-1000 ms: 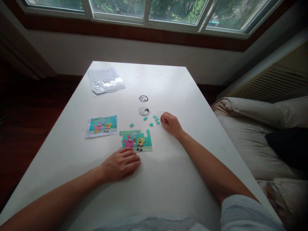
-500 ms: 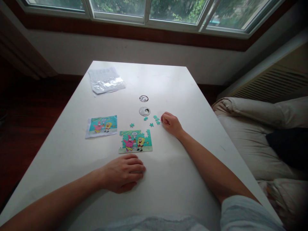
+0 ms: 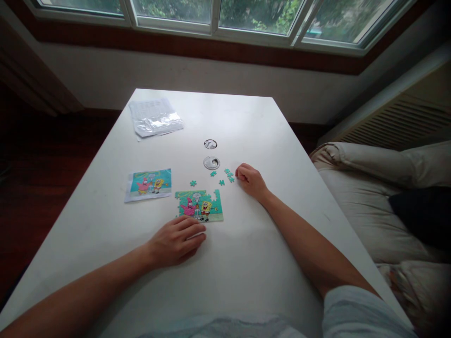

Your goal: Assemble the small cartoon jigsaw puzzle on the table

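A partly assembled jigsaw puzzle (image 3: 212, 217) with cartoon figures lies on the table, with gaps along its top and left edges. My left hand (image 3: 178, 240) rests palm down at its lower left edge, fingers stretched out and covering that corner; nothing shows in its grasp. Curled into a loose fist on the table, my right hand (image 3: 251, 180) sits just right of several loose teal puzzle pieces (image 3: 229, 174). More single pieces lie between it and the puzzle, one piece (image 3: 193, 183) being farther left. The inside of the fist is hidden from view.
Left of the puzzle lies a picture card (image 3: 151, 184) with the same cartoon scene. A clear plastic bag with papers (image 3: 157, 117) is at the far left of the white table (image 3: 275, 263). Two round fittings, including a grommet (image 3: 211, 163), are set in the tabletop.
My left hand has moved up and slightly left, from below the puzzle onto its lower left edge. My right hand and the loose pieces have stayed put.
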### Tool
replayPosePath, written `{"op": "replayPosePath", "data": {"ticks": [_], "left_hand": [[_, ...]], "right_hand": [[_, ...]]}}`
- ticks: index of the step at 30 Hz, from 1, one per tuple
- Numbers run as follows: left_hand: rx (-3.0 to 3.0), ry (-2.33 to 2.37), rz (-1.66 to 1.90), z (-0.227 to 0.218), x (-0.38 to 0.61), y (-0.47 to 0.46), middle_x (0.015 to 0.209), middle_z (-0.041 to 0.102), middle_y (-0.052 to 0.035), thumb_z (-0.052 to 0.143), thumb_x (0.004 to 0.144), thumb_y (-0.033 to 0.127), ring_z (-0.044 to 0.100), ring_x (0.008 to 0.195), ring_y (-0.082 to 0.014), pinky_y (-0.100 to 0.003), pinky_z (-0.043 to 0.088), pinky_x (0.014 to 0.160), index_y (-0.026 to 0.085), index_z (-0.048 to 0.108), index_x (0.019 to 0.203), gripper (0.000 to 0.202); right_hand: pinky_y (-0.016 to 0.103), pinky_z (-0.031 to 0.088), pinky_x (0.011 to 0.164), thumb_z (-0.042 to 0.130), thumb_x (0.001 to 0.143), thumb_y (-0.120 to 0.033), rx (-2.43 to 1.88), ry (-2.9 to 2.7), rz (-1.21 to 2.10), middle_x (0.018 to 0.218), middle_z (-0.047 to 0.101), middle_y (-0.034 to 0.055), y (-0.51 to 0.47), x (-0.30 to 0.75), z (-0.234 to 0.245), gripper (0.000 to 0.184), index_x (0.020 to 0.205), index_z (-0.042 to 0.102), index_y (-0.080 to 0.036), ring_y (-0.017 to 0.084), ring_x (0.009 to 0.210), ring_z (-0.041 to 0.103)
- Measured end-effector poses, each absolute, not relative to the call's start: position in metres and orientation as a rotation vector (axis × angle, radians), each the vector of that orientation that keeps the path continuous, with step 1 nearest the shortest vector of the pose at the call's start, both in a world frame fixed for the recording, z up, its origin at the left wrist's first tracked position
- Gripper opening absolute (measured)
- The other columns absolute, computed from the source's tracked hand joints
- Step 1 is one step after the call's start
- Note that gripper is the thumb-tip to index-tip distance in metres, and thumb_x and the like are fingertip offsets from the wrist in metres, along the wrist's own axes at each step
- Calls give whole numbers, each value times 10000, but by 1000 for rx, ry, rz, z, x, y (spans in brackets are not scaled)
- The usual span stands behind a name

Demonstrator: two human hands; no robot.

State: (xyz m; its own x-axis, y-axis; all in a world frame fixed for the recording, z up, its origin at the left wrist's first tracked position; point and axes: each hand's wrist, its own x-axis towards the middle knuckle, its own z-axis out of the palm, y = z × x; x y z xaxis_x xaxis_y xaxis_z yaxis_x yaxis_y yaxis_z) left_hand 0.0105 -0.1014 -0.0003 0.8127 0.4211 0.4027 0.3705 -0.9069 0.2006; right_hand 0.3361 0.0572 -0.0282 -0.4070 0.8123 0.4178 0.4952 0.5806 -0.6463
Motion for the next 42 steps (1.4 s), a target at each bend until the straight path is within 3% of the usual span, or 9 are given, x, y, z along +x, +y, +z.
{"op": "replayPosePath", "data": {"ticks": [5, 10, 15, 25, 31, 34, 37, 42], "left_hand": [[2871, 728, 671, 3, 8, -99, 1079, 725, -91, 578, 965, 159, 647, 959, -219, -370, 520, 846, 164, 633, 1182, 224], [2894, 1136, 542, 9, 10, -102, 1041, 713, -93, 547, 991, 182, 636, 914, -234, -389, 516, 795, 168, 651, 1144, 186], [2873, 1347, 449, 11, 18, -115, 1187, 697, -124, 566, 974, 208, 631, 1030, -281, -437, 557, 846, 161, 642, 1221, 262], [2897, 1103, 444, 1, 21, -117, 1354, 648, -158, 536, 975, 173, 615, 1235, -291, -453, 587, 1043, 126, 632, 1281, 324], [2822, 1010, 418, -2, 22, -116, 1507, 539, -186, 533, 986, 189, 491, 1430, -317, -487, 507, 1161, 122, 602, 1329, 356], [2799, 974, 404, -1, 25, -116, 1549, 499, -189, 544, 989, 220, 445, 1468, -334, -510, 489, 1177, 123, 592, 1345, 372], [2800, 971, 394, 0, 28, -117, 1558, 489, -197, 558, 982, 227, 434, 1475, -350, -531, 480, 1180, 119, 596, 1342, 378], [2812, 1014, 380, 1, 28, -118, 1527, 519, -216, 577, 967, 213, 465, 1450, -362, -539, 500, 1156, 102, 611, 1331, 382]], "right_hand": [[309, 375, 709, 428, 696, 6, -1069, -2053, 527, 815, 550, 26, 56, 335, -27, 282, 677, 289, -239, 179, 773, 511], [304, 364, 668, 471, 701, -2, -1125, -1977, 522, 841, 584, 20, 56, 336, -29, 251, 734, 393, -238, 178, 745, 503], [303, 379, 657, 488, 747, -9, -1161, -2001, 492, 870, 586, 26, 57, 337, -29, 231, 808, 559, -220, 170, 716, 491], [313, 439, 698, 538, 815, -46, -1185, -2057, 436, 908, 606, 39, 58, 337, -30, 212, 878, 642, -219, 186, 784, 544], [381, 485, 856, 601, 941, -234, -1337, -2064, 320, 960, 646, 67, 57, 327, -31, 125, 1017, 699, -228, 238, 922, 582], [418, 480, 909, 662, 935, -335, -1437, -2068, 229, 968, 638, 81, 56, 318, -31, 179, 1070, 706, -227, 268, 975, 571], [434, 475, 914, 711, 904, -364, -1472, -2120, 159, 1008, 622, 99, 58, 310, -29, 203, 1053, 703, -226, 290, 1019, 552], [414, 467, 843, 721, 886, -296, -1492, -2138, 202, 980, 610, 93, 70, 297, -28, 96, 929, 670, -227, 281, 978, 538]]}}
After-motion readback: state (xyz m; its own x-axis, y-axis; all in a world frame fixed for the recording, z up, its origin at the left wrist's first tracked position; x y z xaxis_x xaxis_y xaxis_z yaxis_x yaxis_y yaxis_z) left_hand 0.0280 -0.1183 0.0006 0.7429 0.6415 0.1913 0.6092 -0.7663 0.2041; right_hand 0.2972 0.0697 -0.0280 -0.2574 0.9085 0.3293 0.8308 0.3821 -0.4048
